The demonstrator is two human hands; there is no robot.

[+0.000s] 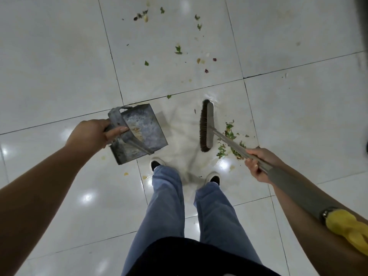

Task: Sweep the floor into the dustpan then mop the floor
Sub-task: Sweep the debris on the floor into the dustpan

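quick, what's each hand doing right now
Left hand: grips the handle of the metal dustpan.
Right hand: grips the broom handle, brush head down on the floor.

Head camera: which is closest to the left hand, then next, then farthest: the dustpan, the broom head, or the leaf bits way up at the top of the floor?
1. Dustpan: gripped by the left hand.
2. Broom head: across the tile, to the right of the dustpan.
3. Top leaf bits: far ahead on the floor, beyond both.
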